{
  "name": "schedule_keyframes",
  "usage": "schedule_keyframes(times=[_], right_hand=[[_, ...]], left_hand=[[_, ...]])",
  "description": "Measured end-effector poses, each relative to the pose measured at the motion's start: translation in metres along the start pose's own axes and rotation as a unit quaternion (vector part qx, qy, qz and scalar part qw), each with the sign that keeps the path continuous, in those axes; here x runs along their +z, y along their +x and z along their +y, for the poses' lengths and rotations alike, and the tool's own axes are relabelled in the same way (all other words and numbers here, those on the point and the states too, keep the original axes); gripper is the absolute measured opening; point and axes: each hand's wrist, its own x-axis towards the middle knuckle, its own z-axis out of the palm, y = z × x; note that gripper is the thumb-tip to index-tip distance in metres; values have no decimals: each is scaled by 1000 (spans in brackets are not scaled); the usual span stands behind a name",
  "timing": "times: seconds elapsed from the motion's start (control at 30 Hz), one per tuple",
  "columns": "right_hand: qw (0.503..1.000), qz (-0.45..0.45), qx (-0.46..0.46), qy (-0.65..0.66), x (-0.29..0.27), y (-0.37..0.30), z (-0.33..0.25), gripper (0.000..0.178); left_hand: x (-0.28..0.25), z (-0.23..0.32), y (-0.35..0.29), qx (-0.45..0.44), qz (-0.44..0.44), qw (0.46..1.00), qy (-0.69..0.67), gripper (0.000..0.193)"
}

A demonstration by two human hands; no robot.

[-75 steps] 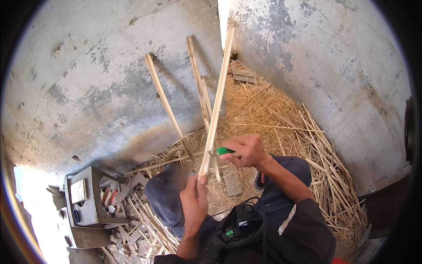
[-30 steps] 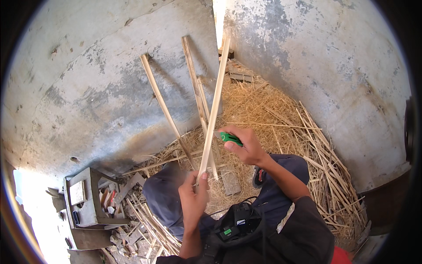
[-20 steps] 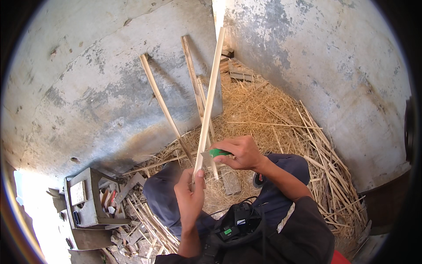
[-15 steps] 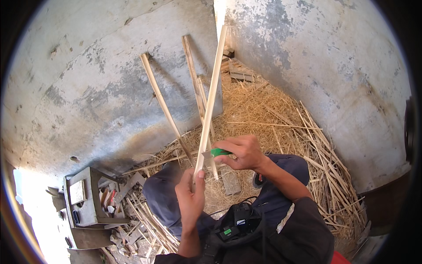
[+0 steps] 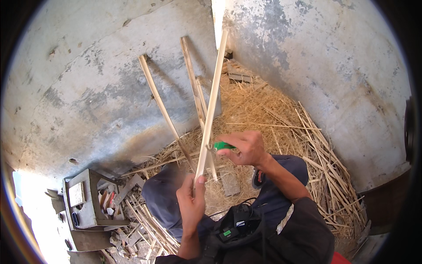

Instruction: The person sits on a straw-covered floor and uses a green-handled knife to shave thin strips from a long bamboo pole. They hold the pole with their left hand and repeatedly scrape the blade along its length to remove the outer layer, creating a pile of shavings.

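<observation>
A long pale wooden strip [image 5: 213, 97] rises at a slant from my lap toward the corner of the walls. My left hand [image 5: 191, 200] is closed round its lower end, thumb along the near face. To the right of the strip, my right hand [image 5: 246, 147] grips a green-handled knife [image 5: 223, 145]. Its blade is blurred and lies close against the strip's right edge; whether it touches I cannot tell. Behind the strip, other long pieces lean on the wall, among them a left strip [image 5: 162, 105] and a darker one [image 5: 192, 77].
Straw-like shavings [image 5: 255, 105] cover the floor ahead. A heap of thin sticks [image 5: 325, 171] lies along the right wall, with more sticks [image 5: 149, 220] at lower left. A grey wooden stool [image 5: 90, 218] holding odds and ends stands at left. My knees flank the work.
My right hand and the knife have moved slightly up and to the right along the strip. The strip's top end has dropped a little; my left hand keeps its grip.
</observation>
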Motion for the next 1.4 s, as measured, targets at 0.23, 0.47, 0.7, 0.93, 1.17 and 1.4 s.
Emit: schedule_keyframes(times=[0.23,0.47,0.7,0.93,1.17,1.4], right_hand=[[992,21,127,-16,-18,11,40,38],[991,36,124,37,-14,8,31,35],[986,4,153,74,-20,12,18,34],[984,-9,156,80,-24,10,19,34],[983,-14,152,100,-17,9,19,35],[996,1,53,71,-14,6,21,36]], left_hand=[[-5,-33,-16,-30,-47,998,8,24],[-16,-18,-16,-71,-84,994,18,26],[-18,-14,6,-70,-181,980,50,31],[-6,3,34,-29,-243,969,31,31],[19,27,67,-57,-241,964,-91,33],[29,28,56,-52,-174,979,-89,31]])
